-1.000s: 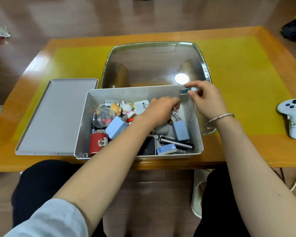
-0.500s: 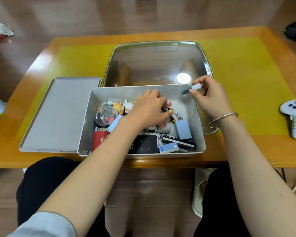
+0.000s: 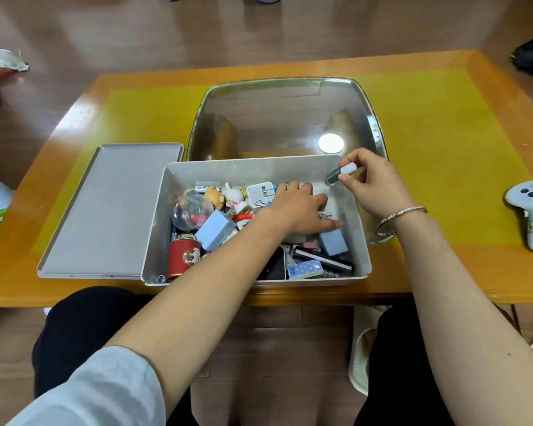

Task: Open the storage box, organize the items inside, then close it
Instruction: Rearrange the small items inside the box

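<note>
The right hand (image 3: 379, 186) pinches a small glass bottle (image 3: 340, 174) with a white cap, its long axis tilted, glass end pointing down-left over the box's far right corner. The left hand (image 3: 299, 210) lies spread, flat on the clutter inside the grey plastic storage box (image 3: 259, 170) (rectangular, smooth-walled) at the worktop's (image 3: 443, 124) near edge, its flat lid (image 3: 111, 210) beside it on the left.

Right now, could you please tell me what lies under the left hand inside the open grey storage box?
Under the left hand in the grey storage box, only edges show: a pale blue block and a black phone. Whatever its palm and fingers cover stays hidden.
</note>
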Demonstrator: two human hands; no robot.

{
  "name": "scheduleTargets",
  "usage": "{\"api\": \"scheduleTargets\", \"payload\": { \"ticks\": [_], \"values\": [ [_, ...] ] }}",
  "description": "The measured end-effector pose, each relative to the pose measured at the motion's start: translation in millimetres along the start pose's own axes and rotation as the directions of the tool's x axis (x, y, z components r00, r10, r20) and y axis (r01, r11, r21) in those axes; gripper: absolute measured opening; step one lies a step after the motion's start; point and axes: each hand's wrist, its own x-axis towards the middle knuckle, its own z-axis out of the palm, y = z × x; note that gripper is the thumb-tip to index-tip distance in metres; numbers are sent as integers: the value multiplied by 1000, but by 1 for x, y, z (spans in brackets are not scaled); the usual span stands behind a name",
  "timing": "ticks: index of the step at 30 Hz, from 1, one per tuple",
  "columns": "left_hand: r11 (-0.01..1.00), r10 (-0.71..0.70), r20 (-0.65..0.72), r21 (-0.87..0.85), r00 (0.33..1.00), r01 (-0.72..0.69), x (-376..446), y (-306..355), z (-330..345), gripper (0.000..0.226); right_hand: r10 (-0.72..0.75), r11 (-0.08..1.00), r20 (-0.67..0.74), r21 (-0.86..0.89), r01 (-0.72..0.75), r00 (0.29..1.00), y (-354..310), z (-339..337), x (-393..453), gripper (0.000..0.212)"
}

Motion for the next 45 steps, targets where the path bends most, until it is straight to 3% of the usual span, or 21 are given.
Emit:
{"api": "scheduleTargets", "payload": {
  "ticks": [8, 12, 18, 21, 25, 33, 36, 42, 45],
  "values": [
    [981, 145, -2, -134, 989, -144, -34, -19, -4, 30, 14, 999, 14, 30, -15, 1000, 0, 1, 0, 11],
    [985, 124, 3, -120, 992, -123, -41, -17, -3, 37, 11, 999, 14, 35, -12, 1000, 1, 2, 0, 11],
    [992, 70, -229, -83, 971, -91, -29, -12, -2, 36, -2, 1000, 11, 29, 2, 1000, 3, 2, 1, 11],
    [997, 41, -112, -58, 993, -48, -20, -10, -4, 52, 4, 1000, 17, 26, -4, 1000, 3, 2, 2, 11],
    [1000, -5, 69, 17, 998, 3, -20, -8, -3, 55, 14, 1000, 9, 16, -14, 1000, 3, 3, 3, 10],
    [999, 29, -3, 33, 1000, -29, -37, -11, 2, 51, 44, 996, 2, 71, -44, 999, -1, 4, 2, 9],
    [998, 25, -54, -54, 998, -28, -38, -12, 0, 46, 50, 994, 5, 97, -50, 999, -3, 5, 2, 8],
    [987, -18, -304, -158, 953, -32, -28, -15, -9, 35, 32, 992, -36, 120, -28, 999, -2, 5, 4, 5],
    [996, 46, -182, -64, 982, -58, -12, -8, -12, 44, 27, 994, -52, 104, -21, 998, 0, 4, 5, 5]
  ]
}}
